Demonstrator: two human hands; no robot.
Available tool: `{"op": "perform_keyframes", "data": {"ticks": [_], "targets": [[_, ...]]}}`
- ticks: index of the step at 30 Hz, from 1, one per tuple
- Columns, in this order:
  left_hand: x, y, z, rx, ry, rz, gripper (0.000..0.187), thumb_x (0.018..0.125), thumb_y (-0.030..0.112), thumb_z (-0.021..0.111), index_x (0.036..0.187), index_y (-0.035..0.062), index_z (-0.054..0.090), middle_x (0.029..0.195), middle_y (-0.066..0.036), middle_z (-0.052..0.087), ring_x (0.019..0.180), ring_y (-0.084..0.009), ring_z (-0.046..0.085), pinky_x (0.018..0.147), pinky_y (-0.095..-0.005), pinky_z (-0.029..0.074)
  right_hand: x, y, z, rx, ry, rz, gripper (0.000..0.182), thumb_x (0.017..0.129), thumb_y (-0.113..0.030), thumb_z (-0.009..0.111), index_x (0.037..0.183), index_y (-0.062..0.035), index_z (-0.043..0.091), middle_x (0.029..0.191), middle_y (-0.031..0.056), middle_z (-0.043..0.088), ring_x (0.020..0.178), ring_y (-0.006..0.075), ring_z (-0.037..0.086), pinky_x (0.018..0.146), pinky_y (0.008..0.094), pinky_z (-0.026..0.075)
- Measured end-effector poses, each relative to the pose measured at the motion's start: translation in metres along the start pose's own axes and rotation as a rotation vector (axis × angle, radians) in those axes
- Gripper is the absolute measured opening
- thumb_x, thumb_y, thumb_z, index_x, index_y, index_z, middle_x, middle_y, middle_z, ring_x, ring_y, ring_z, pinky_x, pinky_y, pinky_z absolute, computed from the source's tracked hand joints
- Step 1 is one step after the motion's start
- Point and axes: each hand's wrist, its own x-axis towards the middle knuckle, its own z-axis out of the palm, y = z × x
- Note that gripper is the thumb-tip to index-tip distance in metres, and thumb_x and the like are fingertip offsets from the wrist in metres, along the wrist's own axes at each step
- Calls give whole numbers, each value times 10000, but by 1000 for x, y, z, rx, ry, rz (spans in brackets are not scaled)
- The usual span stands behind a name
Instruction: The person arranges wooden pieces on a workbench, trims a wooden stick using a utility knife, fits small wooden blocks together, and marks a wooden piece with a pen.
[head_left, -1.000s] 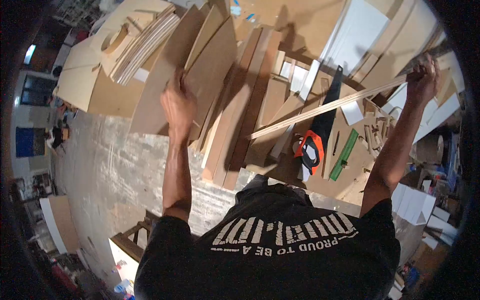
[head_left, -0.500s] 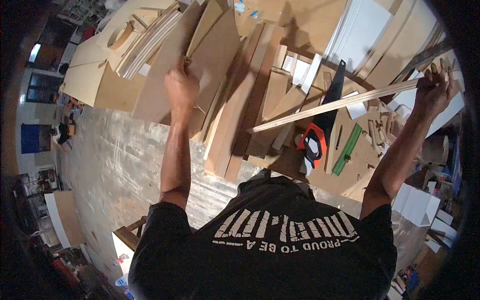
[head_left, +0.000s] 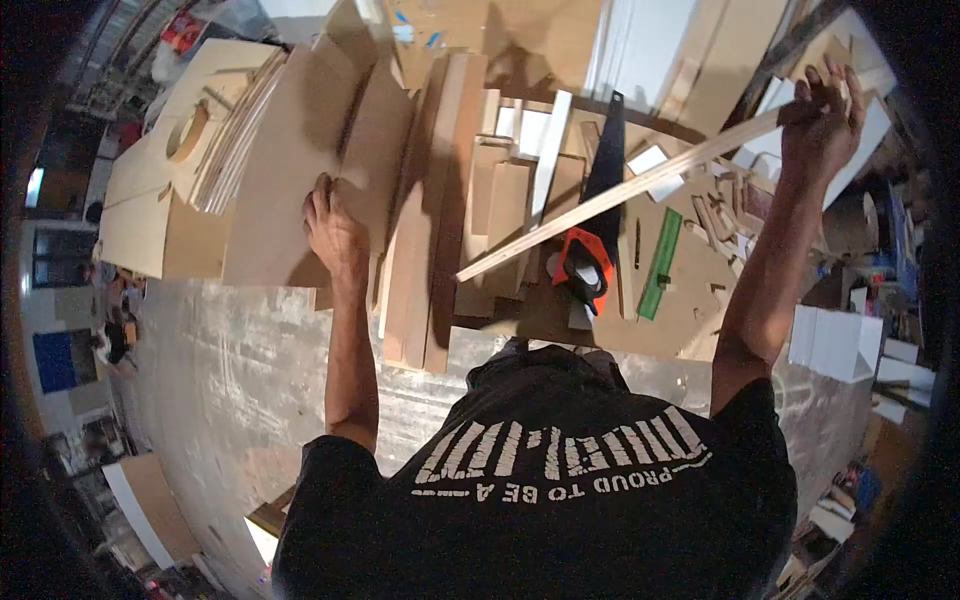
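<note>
My left hand (head_left: 336, 228) rests on a broad brown panel (head_left: 285, 160), its fingers slightly bent and a little apart, gripping nothing visible. At the upper right, my right hand (head_left: 826, 125) holds one end of a long, thin wooden strip (head_left: 640, 182). The strip slants down to the left over the saw, and its far end lies over the long brown boards (head_left: 430, 230). Beneath the strip is a saw with a dark blade (head_left: 606, 150) and an orange and black handle (head_left: 584, 270).
Right of the saw lie a green tool (head_left: 661, 265) and small wood offcuts (head_left: 715, 222). A stack of thin panels (head_left: 237, 130) and a tape roll (head_left: 186, 132) are at the upper left. White panels (head_left: 640, 45) lie at the back.
My left hand has let go of the raised panel edge and sits lower on the panel, which now lies flatter. My right hand has moved slightly left and up with the strip.
</note>
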Motion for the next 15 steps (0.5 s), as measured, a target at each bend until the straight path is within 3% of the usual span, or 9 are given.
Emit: {"op": "perform_keyframes", "data": {"ticks": [2, 3, 6, 9, 11, 12, 13, 14, 15], "targets": [[-3, 13, -5, 77, -27, -51, 429, 879, 20, 497, 1298, 20, 588, 1466, -129, 472, 1292, -384, 476, 1013, -545, 450, -3, -5, 7, -88, 99, -23, 268, 990, -13, 545, 1252, 33, 509, 1201, 255, 633, 877, 325, 668, 650, 348, 567], [-3, 17, -6, 126, -48, -78, 451, 853, 38, 576, 1304, 24, 586, 1516, -127, 405, 1351, -400, 405, 1005, -565, 436, -4, -7, 4, -160, 183, -9, 311, 955, -3, 572, 1260, -56, 544, 1168, 193, 670, 937, 300, 664, 686, 370, 563], [-6, 38, -20, 157, 88, -80, 455, 842, 48, 642, 1293, 20, 590, 1416, -180, 505, 1286, -392, 488, 998, -515, 453, -25, -22, -6, -157, 260, -4, 307, 969, -7, 553, 1269, -63, 520, 1157, 204, 670, 909, 311, 666, 690, 387, 569], [-7, 66, -38, -800, -158, -70, 412, 854, 103, 712, 1245, 8, 624, 1259, -219, 621, 1156, -377, 604, 960, -477, 484, -50, -31, -37, -164, 304, 29, 330, 991, -23, 524, 1307, -100, 469, 1137, 192, 665, 881, 301, 664, 673, 383, 570], [-14, 120, -67, -933, -281, 197, 386, 872, 209, 754, 1187, 4, 665, 1119, -230, 684, 1013, -355, 683, 912, -448, 525, -75, -39, -60, -200, 364, 136, 335, 997, -46, 524, 1318, -110, 453, 1106, 173, 661, 887, 284, 659, 675, 391, 570], [-22, 138, -68, -848, -373, 451, 482, 844, 290, 790, 1209, 4, 661, 1130, -214, 688, 976, -326, 700, 892, -449, 545, -87, -44, -77, -224, 403, 231, 342, 998, -62, 529, 1325, -114, 445, 1087, 161, 658, 897, 273, 654, 685, 404, 570], [-36, 154, -53, -950, -372, 536, 542, 830, 324, 795, 1288, 80, 636, 1094, -187, 699, 923, -308, 713, 846, -437, 575, -98, -48, -82, -247, 460, 243, 332, 1000, -80, 534, 1319, -109, 449, 1071, 150, 655, 905, 263, 648, 698, 407, 571], [-53, 162, -43, -817, -406, 545, 521, 826, 287, 794, 1309, 179, 631, 1016, -155, 711, 854, -308, 719, 770, -444, 586, -110, -52, -86, -269, 516, 257, 324, 1002, -97, 539, 1314, -104, 452, 1054, 140, 651, 912, 252, 642, 712, 410, 571], [-59, 171, -61, -769, -687, 414, 459, 840, 261, 771, 1282, 253, 649, 946, -142, 705, 832, -304, 717, 722, -439, 583, -124, -54, -74, -291, 590, 187, 302, 1004, -118, 543, 1296, -91, 469, 1040, 131, 648, 918, 242, 635, 730, 404, 572]]}}
